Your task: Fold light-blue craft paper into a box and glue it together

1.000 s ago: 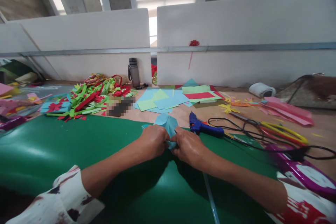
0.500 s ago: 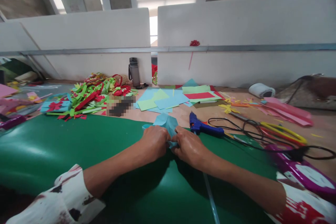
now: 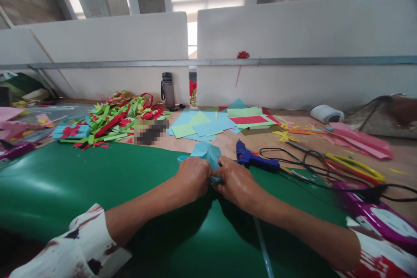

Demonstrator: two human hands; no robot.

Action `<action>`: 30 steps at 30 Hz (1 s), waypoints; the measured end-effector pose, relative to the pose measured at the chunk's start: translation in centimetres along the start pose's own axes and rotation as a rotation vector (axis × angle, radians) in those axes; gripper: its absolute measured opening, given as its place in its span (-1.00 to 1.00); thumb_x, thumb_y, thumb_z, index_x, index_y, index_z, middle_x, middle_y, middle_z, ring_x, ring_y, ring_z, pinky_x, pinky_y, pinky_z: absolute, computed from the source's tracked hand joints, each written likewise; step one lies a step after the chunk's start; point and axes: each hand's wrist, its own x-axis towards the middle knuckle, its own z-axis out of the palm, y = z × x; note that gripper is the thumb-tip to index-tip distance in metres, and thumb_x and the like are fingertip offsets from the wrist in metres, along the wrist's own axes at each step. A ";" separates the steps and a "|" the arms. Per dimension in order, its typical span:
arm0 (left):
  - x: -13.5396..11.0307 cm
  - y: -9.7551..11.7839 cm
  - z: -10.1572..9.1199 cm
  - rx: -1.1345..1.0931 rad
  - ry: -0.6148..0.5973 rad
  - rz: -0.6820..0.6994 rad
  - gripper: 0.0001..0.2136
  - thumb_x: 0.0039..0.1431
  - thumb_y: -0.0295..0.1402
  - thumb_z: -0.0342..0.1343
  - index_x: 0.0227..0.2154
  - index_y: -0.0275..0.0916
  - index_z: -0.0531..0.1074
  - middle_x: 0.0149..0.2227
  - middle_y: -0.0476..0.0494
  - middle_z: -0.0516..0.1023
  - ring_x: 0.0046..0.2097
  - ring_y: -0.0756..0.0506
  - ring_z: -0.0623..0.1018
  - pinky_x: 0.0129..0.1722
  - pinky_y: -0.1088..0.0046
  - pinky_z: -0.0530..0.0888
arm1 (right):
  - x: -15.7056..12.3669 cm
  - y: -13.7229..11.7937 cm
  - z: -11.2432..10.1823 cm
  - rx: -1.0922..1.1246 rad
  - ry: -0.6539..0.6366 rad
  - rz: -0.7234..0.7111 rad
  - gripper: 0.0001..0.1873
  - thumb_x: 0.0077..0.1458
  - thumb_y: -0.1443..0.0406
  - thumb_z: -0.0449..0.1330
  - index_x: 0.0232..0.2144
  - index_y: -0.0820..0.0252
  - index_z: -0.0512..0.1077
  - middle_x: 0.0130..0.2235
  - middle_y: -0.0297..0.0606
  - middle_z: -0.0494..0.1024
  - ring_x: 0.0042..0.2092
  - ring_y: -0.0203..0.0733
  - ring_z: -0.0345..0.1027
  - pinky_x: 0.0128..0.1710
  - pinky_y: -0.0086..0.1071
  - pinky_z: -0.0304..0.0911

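The head camera looks out from the wearer's head, above the near side of the glossy dark-green flat mat (image 3: 107,169). It faces forward and downward across the mat, wide in its sweep. The bare left hand (image 3: 194,177) and bare right hand (image 3: 236,182), over the mat, are near the lens; the long white upright panels (image 3: 293,34) beyond the mat stand farther off.
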 end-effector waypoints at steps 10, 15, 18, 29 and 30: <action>-1.1 -2.4 -1.4 0.017 0.006 0.000 -0.85 -0.04 -0.47 0.02 -0.49 -0.19 0.50 -0.47 -0.16 0.54 -0.35 -0.15 0.51 -0.51 0.49 0.23 | 0.2 1.2 -1.0 -0.106 -0.012 0.007 -0.91 -0.08 0.44 0.11 -0.52 0.24 0.42 -0.30 -0.18 0.38 -0.28 -0.21 0.29 -0.45 -0.41 0.00; -1.2 -2.1 -0.9 0.038 -0.003 0.014 -0.84 -0.02 -0.48 0.01 -0.48 -0.20 0.50 -0.44 -0.19 0.55 -0.32 -0.16 0.53 -0.48 0.49 0.25 | 0.3 0.8 -1.2 -0.132 -0.049 0.014 -0.93 -0.11 0.44 0.14 -0.51 0.24 0.42 -0.28 -0.17 0.39 -0.25 -0.16 0.30 -0.45 -0.41 0.02; -1.1 -1.8 -0.6 0.079 -0.006 0.025 -0.84 -0.03 -0.49 0.00 -0.49 -0.22 0.49 -0.44 -0.21 0.55 -0.32 -0.17 0.53 -0.47 0.47 0.26 | 0.3 0.5 -1.1 -0.155 -0.062 0.011 -0.93 -0.11 0.44 0.15 -0.50 0.25 0.42 -0.25 -0.13 0.40 -0.20 -0.09 0.30 -0.42 -0.39 0.06; -1.0 -1.5 -0.1 0.109 0.003 -0.018 -0.83 -0.01 -0.49 0.01 -0.43 -0.21 0.49 -0.43 -0.22 0.52 -0.28 -0.23 0.54 -0.42 0.43 0.33 | 0.1 0.7 -1.0 -0.177 -0.055 0.016 -0.86 -0.03 0.47 0.09 -0.38 0.30 0.43 -0.20 -0.05 0.41 -0.15 -0.07 0.27 -0.34 -0.35 0.12; -1.0 -1.5 -0.1 0.114 0.008 -0.025 -0.83 0.00 -0.49 0.00 -0.42 -0.21 0.49 -0.43 -0.22 0.52 -0.29 -0.22 0.54 -0.41 0.43 0.34 | 0.1 0.7 -0.9 -0.174 -0.048 0.015 -0.87 -0.03 0.46 0.09 -0.40 0.29 0.43 -0.20 -0.07 0.41 -0.16 -0.09 0.27 -0.36 -0.36 0.12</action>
